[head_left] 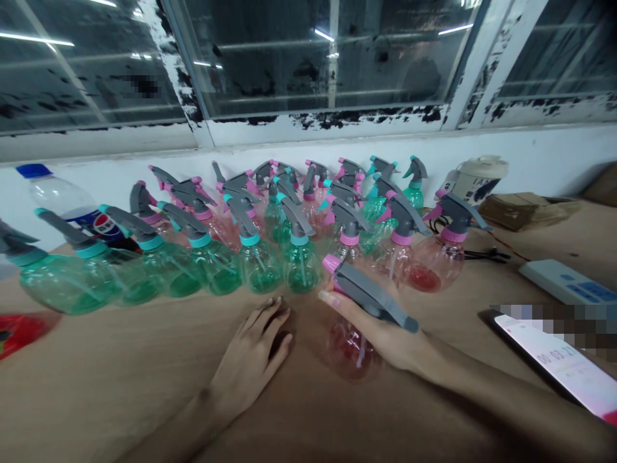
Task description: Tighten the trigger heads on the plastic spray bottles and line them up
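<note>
My right hand point(380, 328) is closed round a pink spray bottle point(349, 347) with a grey trigger head point(371, 292), holding it upright on the wooden table point(144, 386). My left hand point(258, 350) lies flat on the table with fingers stretched out, holding nothing, just in front of a row of green spray bottles point(260, 263). Several more green and pink spray bottles point(424, 257) stand in rows behind, up to the white wall.
A cola bottle with a blue cap point(72, 206) stands at the back left. A red object point(19, 331) lies at the left edge. A phone with a lit screen point(563, 370), a white and blue box point(563, 283), a cream cup point(477, 180) and cables are at the right.
</note>
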`<state>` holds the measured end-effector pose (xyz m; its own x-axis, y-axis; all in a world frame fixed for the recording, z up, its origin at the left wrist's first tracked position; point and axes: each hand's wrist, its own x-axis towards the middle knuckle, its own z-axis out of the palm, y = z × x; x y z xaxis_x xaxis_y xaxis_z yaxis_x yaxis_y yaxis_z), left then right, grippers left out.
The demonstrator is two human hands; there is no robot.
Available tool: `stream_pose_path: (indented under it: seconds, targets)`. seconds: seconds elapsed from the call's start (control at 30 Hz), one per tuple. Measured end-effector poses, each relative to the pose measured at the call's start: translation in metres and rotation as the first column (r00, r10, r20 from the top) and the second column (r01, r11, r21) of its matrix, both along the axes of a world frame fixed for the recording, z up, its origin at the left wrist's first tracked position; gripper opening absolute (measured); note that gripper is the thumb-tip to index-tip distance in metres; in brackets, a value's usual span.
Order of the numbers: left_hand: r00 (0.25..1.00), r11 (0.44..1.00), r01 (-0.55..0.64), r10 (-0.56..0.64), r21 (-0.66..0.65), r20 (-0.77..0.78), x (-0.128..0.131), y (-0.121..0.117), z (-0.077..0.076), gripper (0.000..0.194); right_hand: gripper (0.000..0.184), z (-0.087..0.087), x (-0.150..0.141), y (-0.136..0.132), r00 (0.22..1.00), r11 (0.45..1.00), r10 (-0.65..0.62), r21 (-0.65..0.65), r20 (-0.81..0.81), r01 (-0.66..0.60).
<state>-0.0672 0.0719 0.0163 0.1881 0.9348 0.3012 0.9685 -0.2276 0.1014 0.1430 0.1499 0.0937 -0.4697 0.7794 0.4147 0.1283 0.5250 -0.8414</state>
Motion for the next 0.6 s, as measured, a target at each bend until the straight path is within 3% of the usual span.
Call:
stream_pose_path:
  seconds: [0.17, 0.6]
  targets:
    - [1.0, 1.0, -0.004, 0.004, 0.005, 0.001, -0.0003, -0.0003, 0.0002, 0.034, 0.013, -0.0034, -0.0003, -0.0001, 0.996, 0.997, 0.082, 0.02, -0.047, -0.081]
    - [1.0, 1.0, 0.002, -0.002, 0.002, 0.005, 0.0008, -0.0001, -0.0001, 0.033, 0.008, -0.0073, -0.0006, 0.0007, 0.996, 0.997, 0.077, 0.021, -0.051, -0.076]
